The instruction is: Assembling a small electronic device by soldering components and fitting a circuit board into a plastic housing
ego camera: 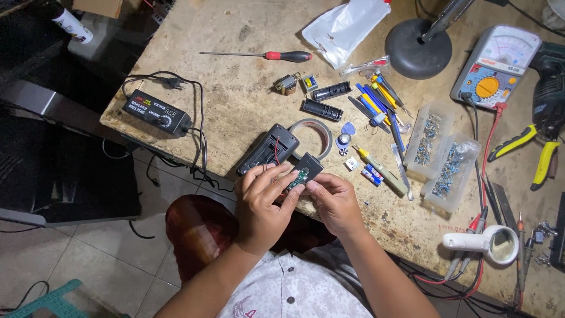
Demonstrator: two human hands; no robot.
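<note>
Both my hands meet at the table's near edge over a small black device half with a green circuit board (302,173) inside it. My left hand (265,203) pinches it from the left, thumb and fingers on the board. My right hand (336,202) grips its lower right corner. Thin red wires run from it to the black case half (268,148) lying on the table just beyond my left hand, beside a roll of tape (314,136).
A black power adapter (154,111) with cable lies at the left. A red-handled screwdriver (265,55), two black battery holders (322,109), blue and yellow hand tools (376,101), clear screw boxes (441,154), an analogue multimeter (495,66), yellow pliers (538,154), a white magnifier (488,242) and a lamp base (416,47) crowd the worn table (235,94).
</note>
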